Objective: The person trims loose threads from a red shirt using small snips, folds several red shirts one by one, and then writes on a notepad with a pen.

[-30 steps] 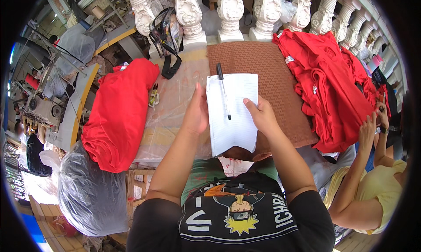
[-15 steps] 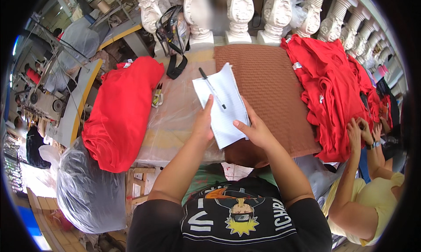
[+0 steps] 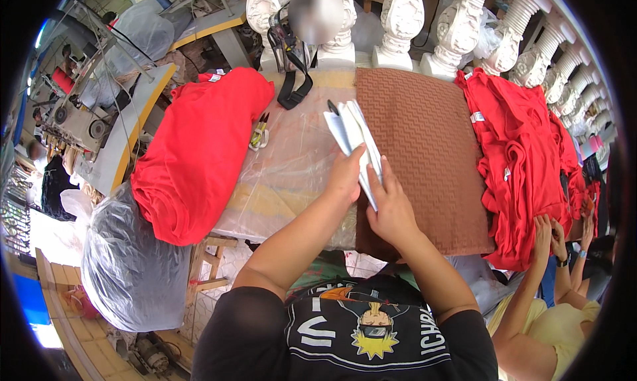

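A small white notebook (image 3: 340,131), partly folded together, is held up over the table between my two hands. My left hand (image 3: 345,175) grips its left lower side, the thumb pressed on the pages. Against the right side lies my right hand (image 3: 393,207), its fingers extended along the cover and closed on the notebook from that side. A black pen (image 3: 332,107) sticks up at the notebook's upper left edge; most of it is hidden by the pages. Under the notebook are a plastic-covered tabletop (image 3: 292,162) and a brown textured cloth (image 3: 424,155).
Red garments lie in a rolled bundle (image 3: 199,155) at left and a pile (image 3: 514,149) at right, where another person's hands (image 3: 547,238) work. Thread snips (image 3: 259,134) and a clear bag with a black strap (image 3: 295,82) lie beyond. A stuffed plastic sack (image 3: 136,268) stands lower left.
The notebook has gone from opened flat to partly folded, and the pen is now mostly covered. My right hand has shifted onto its outer cover. The view has moved slightly left.
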Action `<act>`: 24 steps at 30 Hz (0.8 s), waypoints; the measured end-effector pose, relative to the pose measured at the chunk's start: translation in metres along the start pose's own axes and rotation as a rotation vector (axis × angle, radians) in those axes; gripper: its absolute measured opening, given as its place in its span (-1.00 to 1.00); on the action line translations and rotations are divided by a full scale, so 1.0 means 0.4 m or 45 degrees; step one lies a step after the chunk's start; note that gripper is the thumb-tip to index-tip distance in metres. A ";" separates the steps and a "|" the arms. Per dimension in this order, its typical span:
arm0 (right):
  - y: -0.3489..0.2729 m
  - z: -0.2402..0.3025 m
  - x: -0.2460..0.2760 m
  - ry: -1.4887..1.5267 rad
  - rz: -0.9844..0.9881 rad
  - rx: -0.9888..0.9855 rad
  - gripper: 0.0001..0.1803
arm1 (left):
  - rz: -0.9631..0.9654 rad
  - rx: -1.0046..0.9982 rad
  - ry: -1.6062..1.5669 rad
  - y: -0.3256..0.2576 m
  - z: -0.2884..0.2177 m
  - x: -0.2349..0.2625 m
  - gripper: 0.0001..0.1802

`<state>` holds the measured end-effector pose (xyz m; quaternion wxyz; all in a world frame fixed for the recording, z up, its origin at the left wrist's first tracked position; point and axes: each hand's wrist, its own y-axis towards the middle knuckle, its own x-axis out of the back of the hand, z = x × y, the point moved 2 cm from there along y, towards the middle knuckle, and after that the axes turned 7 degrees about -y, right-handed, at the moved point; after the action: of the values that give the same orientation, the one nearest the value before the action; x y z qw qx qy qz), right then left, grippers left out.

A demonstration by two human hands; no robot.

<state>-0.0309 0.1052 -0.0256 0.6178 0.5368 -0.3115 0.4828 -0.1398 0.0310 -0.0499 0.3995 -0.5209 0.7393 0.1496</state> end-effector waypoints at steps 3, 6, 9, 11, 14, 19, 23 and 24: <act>0.023 -0.048 -0.013 0.109 0.118 -0.257 -0.21 | 0.111 0.228 0.077 -0.006 0.004 -0.027 -0.49; 0.059 -0.128 -0.026 0.304 -0.142 -0.301 -0.35 | 0.165 0.177 0.608 -0.007 -0.008 -0.016 -0.47; 0.126 -0.169 -0.021 0.425 -0.245 -0.392 -0.46 | 0.274 -0.321 1.259 0.004 -0.044 0.098 -0.49; 0.181 -0.209 -0.025 0.399 -0.312 -0.387 -0.46 | 0.279 -0.594 1.652 -0.014 -0.093 0.155 -0.51; 0.312 -0.252 -0.036 0.369 -0.338 -0.457 -0.49 | 0.194 -0.688 2.012 -0.049 -0.133 0.227 -0.50; 0.566 -0.337 -0.124 0.225 -0.283 -0.674 -0.54 | 0.237 -0.688 2.267 -0.073 -0.133 0.218 -0.51; 0.714 -0.392 -0.209 0.097 -0.203 -0.840 -0.55 | 0.257 -0.655 2.243 -0.067 -0.144 0.215 -0.52; 0.744 -0.403 -0.230 0.075 -0.170 -0.884 -0.55 | 0.258 -0.634 2.226 -0.064 -0.145 0.214 -0.52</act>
<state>-0.3605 0.2240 -0.0378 0.8023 0.2999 -0.4035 0.3219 -0.1539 -0.0722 -0.0720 -0.4418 -0.4523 0.7671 -0.1086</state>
